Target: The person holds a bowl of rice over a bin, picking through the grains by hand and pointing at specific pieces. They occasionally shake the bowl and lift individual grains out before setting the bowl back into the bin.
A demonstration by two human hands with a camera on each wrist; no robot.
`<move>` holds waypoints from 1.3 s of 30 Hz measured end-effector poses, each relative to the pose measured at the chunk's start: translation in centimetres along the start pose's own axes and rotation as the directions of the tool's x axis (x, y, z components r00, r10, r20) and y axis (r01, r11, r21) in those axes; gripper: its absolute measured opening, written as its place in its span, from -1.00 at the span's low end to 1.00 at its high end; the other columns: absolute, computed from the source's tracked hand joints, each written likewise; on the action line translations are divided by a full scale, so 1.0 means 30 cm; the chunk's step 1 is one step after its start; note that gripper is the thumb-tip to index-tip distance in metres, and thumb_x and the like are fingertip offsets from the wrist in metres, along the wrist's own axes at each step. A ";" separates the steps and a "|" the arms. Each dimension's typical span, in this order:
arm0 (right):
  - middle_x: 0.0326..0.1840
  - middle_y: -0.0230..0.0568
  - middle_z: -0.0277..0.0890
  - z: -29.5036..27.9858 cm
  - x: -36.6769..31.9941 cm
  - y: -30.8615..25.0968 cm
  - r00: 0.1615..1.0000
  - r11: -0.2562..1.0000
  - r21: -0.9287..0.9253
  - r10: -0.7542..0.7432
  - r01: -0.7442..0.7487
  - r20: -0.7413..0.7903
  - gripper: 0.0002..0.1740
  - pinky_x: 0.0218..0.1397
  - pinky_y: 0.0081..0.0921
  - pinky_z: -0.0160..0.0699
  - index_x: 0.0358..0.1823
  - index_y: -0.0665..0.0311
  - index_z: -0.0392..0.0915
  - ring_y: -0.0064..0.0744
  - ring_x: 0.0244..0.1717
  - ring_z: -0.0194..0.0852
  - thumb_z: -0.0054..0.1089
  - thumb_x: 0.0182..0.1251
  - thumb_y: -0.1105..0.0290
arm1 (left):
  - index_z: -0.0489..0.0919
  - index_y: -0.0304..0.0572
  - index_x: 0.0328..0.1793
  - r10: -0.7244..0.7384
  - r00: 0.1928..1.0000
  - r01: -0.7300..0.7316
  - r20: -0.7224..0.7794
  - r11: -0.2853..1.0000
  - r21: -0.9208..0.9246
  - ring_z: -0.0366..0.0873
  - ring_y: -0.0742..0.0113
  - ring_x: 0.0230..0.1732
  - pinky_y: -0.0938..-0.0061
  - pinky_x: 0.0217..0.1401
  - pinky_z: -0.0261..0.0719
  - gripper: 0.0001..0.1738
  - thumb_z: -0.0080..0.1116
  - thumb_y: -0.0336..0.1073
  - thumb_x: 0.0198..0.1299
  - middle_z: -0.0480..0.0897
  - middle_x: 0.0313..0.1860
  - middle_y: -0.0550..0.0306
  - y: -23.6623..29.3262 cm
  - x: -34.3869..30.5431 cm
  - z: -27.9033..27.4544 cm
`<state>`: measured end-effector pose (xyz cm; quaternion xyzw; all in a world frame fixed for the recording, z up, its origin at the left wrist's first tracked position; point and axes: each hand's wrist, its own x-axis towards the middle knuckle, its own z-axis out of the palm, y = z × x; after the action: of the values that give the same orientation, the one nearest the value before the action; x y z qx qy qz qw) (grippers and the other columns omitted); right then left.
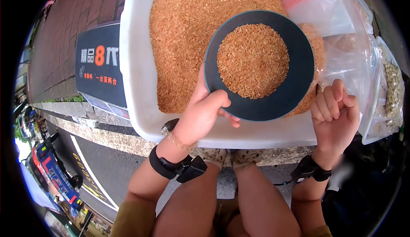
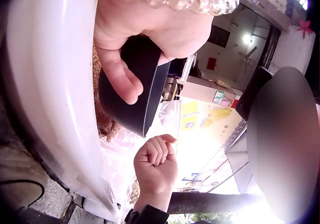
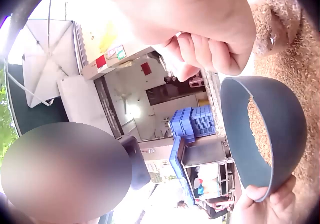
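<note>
My left hand [image 1: 205, 111] grips the near left edge of a dark grey bowl [image 1: 301, 81], thumb over the rim and fingers beneath. Reddish-brown grain [image 1: 253, 61], like unpolished rice, lies in the middle of the bowl. The bowl is held over a white plastic tub [image 1: 139, 96] with a wide heap of the same loose grain [image 1: 183, 36]. To the right of the bowl my right hand [image 1: 335, 115] is raised with its fingers curled in, and nothing shows in it. In the right wrist view the bowl [image 3: 285, 116] tilts, its grain partly hidden behind the rim.
Clear zip bags [image 1: 324, 11] lie over the tub's right side. Farther right sits a bag of pale beans or nuts [image 1: 392, 87]. A black printed box [image 1: 100, 60] stands left of the tub. Blue crates [image 3: 192, 123] appear in the right wrist view's background.
</note>
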<state>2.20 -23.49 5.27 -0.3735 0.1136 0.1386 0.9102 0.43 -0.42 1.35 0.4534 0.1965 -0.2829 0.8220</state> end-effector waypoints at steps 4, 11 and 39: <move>-0.80 -0.53 -0.06 -0.008 0.011 0.006 0.995 0.999 0.052 0.009 -0.004 -0.100 -0.81 -0.65 -0.70 -0.16 -0.48 0.31 0.29 -0.70 -0.76 -0.22 -0.22 0.22 0.37 | -0.23 0.05 0.37 0.004 1.000 -0.004 -0.013 1.000 0.002 0.49 0.30 -0.51 0.40 -0.53 0.58 -0.18 -0.26 -0.55 -0.06 0.43 -0.18 -0.04 -0.001 0.001 -0.001; -0.81 -0.34 0.24 0.128 0.020 0.088 0.979 0.238 -0.967 -0.199 0.088 0.040 -0.90 -0.67 -0.71 0.00 -0.43 0.36 0.53 -0.62 -0.81 0.03 0.18 -0.06 0.59 | -0.17 -0.04 0.34 0.032 0.999 -0.033 0.008 0.992 0.119 0.47 0.42 -0.42 0.53 -0.55 0.59 -0.24 -0.23 -0.56 -0.03 0.36 -0.06 0.04 0.001 0.000 0.015; -0.76 -0.68 -0.08 0.093 -0.003 0.050 0.785 0.408 -0.868 -0.618 0.285 -0.033 -0.85 -0.62 -0.81 -0.29 -0.25 0.45 0.50 -0.86 -0.71 -0.25 0.08 0.13 0.58 | -0.18 -0.03 0.35 0.023 0.998 -0.025 0.054 0.999 0.034 0.49 0.39 -0.43 0.49 -0.56 0.58 -0.23 -0.24 -0.55 -0.03 0.39 -0.10 0.02 0.006 -0.009 0.009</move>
<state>1.90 -20.47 6.26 -0.7894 0.0868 -0.1499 0.5890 0.36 -0.51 1.77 0.4623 0.1641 -0.2886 0.8222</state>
